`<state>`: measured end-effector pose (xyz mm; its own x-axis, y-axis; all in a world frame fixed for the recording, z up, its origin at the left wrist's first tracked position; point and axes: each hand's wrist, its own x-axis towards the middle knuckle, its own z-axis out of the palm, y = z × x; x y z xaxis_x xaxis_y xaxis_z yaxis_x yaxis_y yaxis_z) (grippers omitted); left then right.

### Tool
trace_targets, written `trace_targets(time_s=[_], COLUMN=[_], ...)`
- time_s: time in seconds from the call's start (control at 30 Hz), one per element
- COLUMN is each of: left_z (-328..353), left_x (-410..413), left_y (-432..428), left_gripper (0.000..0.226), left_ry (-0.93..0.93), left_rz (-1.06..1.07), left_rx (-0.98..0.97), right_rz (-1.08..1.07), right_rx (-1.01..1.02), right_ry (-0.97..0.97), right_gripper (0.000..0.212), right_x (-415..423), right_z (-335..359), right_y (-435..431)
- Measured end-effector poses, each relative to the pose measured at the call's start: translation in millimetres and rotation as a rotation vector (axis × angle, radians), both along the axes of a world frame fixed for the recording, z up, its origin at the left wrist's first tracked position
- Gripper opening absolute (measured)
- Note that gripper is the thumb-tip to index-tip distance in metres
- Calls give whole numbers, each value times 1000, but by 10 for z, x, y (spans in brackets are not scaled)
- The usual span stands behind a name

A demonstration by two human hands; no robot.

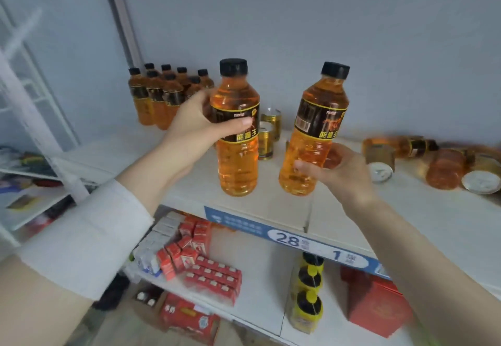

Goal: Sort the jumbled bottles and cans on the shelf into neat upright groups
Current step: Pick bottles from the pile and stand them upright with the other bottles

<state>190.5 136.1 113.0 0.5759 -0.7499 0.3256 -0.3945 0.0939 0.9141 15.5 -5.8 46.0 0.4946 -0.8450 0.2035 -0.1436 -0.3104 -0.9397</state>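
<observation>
Fingers and thumb of my left hand curl round the black label of the first bottle, which reads 能量王. My right hand grips the second bottle, same label, low on its body. Both are upright, black-capped and full of orange liquid, near the shelf front. Grouped bottles stand back left, gold cans behind; the blurred heap at right seems to be toppled bottles and cans. The price strip reads 28.
</observation>
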Motion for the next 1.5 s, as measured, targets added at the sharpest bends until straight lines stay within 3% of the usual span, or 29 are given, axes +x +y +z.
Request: trace_targets(time_s=[0.13, 0.3, 0.73, 0.93, 1.17, 1.5], left_z=[-179, -441, -618, -683, -798, -919], left_x=[913, 1922, 4185, 4772, 5326, 5573], left_y=[507, 818, 398, 174, -72, -202], left_gripper=[79, 58, 65, 82, 66, 63], left_ry=[-8, -22, 26, 41, -5, 33], left_rz=[35, 94, 87, -24, -191, -313], left_rx=[92, 156, 256, 278, 251, 181], right_rz=[42, 64, 58, -60, -281, -459], right_rx=[21, 6, 29, 20, 48, 46], right_ry=[32, 97, 82, 126, 154, 160], right_gripper=[49, 51, 64, 70, 69, 73], right_x=[902, 1866, 4099, 4715, 5243, 5506], right_z=[-25, -214, -579, -644, -746, -927], right_y=[445, 708, 613, 572, 675, 664])
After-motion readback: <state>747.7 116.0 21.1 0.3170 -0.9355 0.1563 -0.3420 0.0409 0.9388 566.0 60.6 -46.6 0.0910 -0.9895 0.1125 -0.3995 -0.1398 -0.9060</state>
